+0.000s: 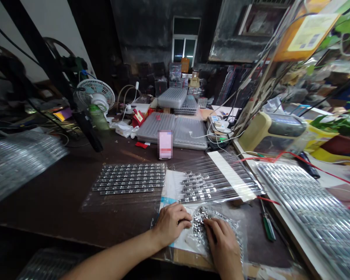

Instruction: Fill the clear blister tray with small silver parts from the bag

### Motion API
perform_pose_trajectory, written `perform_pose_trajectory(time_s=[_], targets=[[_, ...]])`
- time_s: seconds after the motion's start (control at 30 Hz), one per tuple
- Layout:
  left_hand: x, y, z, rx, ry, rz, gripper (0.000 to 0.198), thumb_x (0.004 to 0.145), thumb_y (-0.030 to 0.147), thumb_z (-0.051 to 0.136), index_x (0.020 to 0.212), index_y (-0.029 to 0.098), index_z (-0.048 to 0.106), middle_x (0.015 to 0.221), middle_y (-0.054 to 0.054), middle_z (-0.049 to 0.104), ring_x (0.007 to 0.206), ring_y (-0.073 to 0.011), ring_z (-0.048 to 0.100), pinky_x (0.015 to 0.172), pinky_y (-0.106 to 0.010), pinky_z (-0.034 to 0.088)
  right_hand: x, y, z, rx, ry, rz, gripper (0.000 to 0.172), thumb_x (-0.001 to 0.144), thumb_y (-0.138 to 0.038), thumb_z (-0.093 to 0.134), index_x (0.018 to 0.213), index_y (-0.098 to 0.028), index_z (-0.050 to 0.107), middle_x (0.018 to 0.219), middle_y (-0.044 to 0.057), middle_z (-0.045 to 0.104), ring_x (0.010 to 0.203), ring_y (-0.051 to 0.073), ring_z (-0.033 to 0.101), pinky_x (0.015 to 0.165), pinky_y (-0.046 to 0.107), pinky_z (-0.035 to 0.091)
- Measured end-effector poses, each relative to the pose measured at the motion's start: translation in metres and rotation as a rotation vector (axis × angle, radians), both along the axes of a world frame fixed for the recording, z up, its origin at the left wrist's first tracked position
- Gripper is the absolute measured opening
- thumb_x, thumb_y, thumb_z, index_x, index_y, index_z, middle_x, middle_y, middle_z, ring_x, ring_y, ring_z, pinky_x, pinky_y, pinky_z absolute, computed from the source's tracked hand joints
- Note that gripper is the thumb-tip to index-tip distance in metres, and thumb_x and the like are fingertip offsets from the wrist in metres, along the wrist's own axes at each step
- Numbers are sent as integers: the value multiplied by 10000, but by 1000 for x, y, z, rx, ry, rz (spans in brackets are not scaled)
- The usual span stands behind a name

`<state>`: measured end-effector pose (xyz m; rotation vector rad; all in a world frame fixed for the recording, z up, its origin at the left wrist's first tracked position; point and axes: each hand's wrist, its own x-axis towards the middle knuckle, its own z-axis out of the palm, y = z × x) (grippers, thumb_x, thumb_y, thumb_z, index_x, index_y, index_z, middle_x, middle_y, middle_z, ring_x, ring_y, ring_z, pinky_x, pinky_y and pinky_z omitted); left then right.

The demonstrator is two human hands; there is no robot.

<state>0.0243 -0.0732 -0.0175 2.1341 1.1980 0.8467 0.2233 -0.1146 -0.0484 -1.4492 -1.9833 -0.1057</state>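
Observation:
My left hand [171,222] and my right hand [224,244] rest at the table's near edge on a clear plastic bag [216,217] holding a heap of small shiny metal parts [198,225]. Both hands have their fingers curled into that heap, pinching at parts too small to name. Just beyond the hands lies a clear ribbed tray [221,181] with several rows partly filled with the metal parts. To its left a second tray [130,178] holds full rows of the same parts.
A green-handled screwdriver [268,226] lies right of my hands. Stacked clear trays [172,130] sit farther back, with a small fan [96,95] at the left. More ribbed trays [309,210] fill the right bench; a blurred one [17,163] lies at left.

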Motion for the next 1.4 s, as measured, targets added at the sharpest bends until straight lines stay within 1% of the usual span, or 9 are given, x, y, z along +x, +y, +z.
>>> perform_pose_trajectory(time_s=[0.2, 0.3, 0.53, 0.73, 0.87, 1.03, 1.13, 1.27, 1.4], targets=[[2, -2, -2, -6, -52, -2, 69, 736, 189, 729, 776, 242, 746, 780, -21, 694, 760, -168, 617, 706, -281, 458, 1, 0, 5, 37, 46, 6, 160, 910, -321, 481, 941, -242, 617, 874, 32, 644, 803, 158, 605, 736, 293, 484], [-5, 6, 5, 8, -98, 68, 89, 752, 182, 712, 800, 250, 745, 807, -23, 692, 778, -169, 614, 712, -278, 453, -5, 0, 13, 50, 62, 19, 170, 910, -338, 487, 936, -246, 626, 873, 32, 661, 801, 160, 619, 731, 290, 485], [-61, 50, 17, 151, 197, 405, 46, 750, 228, 702, 778, 261, 719, 885, -15, 657, 898, -217, 543, 822, -376, 372, -43, 7, 22, -6, 45, 45, 253, 913, -379, 484, 786, -244, 656, 750, 3, 679, 692, 143, 614, 646, 268, 415], [-99, 44, 10, 216, 273, 480, 98, 800, 233, 612, 782, 254, 707, 963, -30, 606, 947, -230, 526, 859, -402, 355, -56, 14, 10, -56, -30, 36, 193, 903, -365, 503, 898, -313, 690, 851, -9, 676, 760, 153, 603, 668, 290, 392], [-85, 39, 19, 210, 238, 404, 106, 819, 221, 587, 814, 244, 691, 932, -27, 638, 917, -213, 548, 874, -402, 339, -59, 15, 7, -27, -45, 42, 205, 905, -367, 494, 899, -324, 694, 825, -3, 656, 734, 155, 584, 641, 296, 384], [-28, 40, 24, 108, 164, 144, 38, 790, 247, 656, 780, 226, 687, 823, -7, 690, 851, -195, 586, 896, -401, 318, -53, 12, 9, -45, -122, 27, 192, 891, -304, 514, 992, -342, 672, 891, -8, 654, 780, 156, 574, 672, 290, 400], [-9, 41, 21, 67, 168, 136, 55, 777, 244, 671, 738, 204, 668, 797, -13, 699, 834, -205, 597, 884, -406, 332, -29, 8, 10, 15, -286, 42, 374, 869, -155, 461, 1186, -308, 585, 1078, 0, 651, 948, 177, 564, 760, 296, 412], [-16, 42, 19, -36, 94, 172, 39, 779, 215, 648, 748, 195, 660, 806, -19, 704, 826, -208, 611, 854, -382, 380, 8, -2, 9, 104, -494, 103, 541, 786, -38, 396, 1262, -261, 521, 1225, -13, 601, 1081, 191, 518, 850, 305, 390], [-34, 42, 17, -260, -186, 162, 186, 818, 216, 544, 965, 194, 657, 853, -25, 676, 707, -151, 628, 684, -273, 465, 18, -6, 6, 45, -452, 105, 422, 827, -56, 407, 1161, -256, 570, 1084, -5, 649, 972, 169, 555, 814, 280, 393]])
